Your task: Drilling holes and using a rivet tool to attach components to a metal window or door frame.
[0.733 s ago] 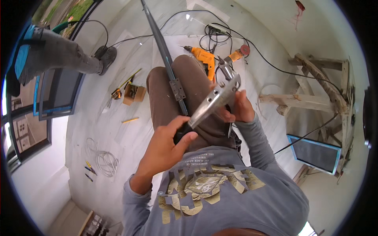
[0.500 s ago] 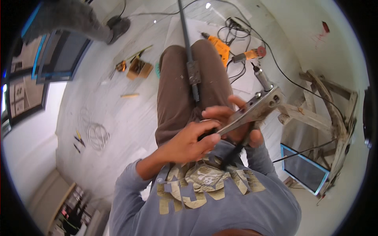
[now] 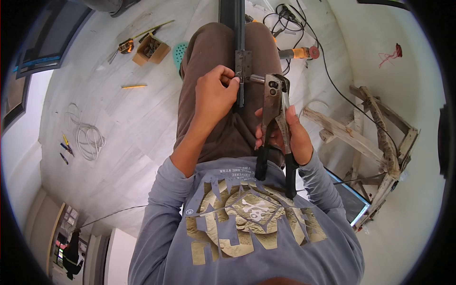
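Note:
A dark metal bar (image 3: 240, 28) lies lengthwise between my thighs, with a rectangular hinge-like plate (image 3: 243, 61) near its lower end. My left hand (image 3: 213, 95) has its thumb and fingers pinched together at the plate's left edge; anything small between the fingertips is hidden. My right hand (image 3: 298, 135) is wrapped round a hand riveter (image 3: 272, 102), its metal head up and its two black-gripped handles spread toward my shirt. The riveter's nose points left and meets the plate's right side; whether a rivet sits there cannot be made out.
On the floor at left are a cardboard box of small parts (image 3: 152, 49), a tape measure (image 3: 126, 46), a pencil-like stick (image 3: 134, 86) and coiled cable (image 3: 88, 140). An orange power tool (image 3: 299, 53) with black cords lies beyond my right knee. A rough wooden trestle (image 3: 380, 137) stands at right.
The riveter has turned from slanting up and right to facing the plate on the bar. My left hand has left the riveter's handle area and moved up to the plate.

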Tool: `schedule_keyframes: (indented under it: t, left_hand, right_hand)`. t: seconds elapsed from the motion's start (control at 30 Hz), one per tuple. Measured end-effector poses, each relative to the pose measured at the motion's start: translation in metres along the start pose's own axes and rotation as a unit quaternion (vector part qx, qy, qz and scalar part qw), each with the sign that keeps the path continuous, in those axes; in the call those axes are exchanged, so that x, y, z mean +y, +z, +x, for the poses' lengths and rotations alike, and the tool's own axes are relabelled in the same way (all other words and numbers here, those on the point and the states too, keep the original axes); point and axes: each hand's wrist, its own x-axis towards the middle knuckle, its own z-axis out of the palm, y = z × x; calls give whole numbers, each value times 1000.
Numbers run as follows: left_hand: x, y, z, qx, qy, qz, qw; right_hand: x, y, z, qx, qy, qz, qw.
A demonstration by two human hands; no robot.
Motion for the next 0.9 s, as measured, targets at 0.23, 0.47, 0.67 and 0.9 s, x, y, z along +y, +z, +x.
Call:
schedule_keyframes:
  t: [0.23, 0.47, 0.67, 0.9]
  left_hand:
    - [2, -1, 4, -9, 16, 26, 999]
    - [2, -1, 4, -17, 14, 27, 999]
    - [-1, 0, 3, -20, 7, 21, 1000]
    - [34, -21, 6, 71, 295, -29, 952]
  right_hand:
    - [-3, 6, 12, 21, 36, -18, 999]
    - [-9, 10, 17, 32, 41, -19, 998]
    - [-15, 27, 21, 108, 29, -246, 963]
    - [-8, 32, 32, 147, -12, -304, 941]
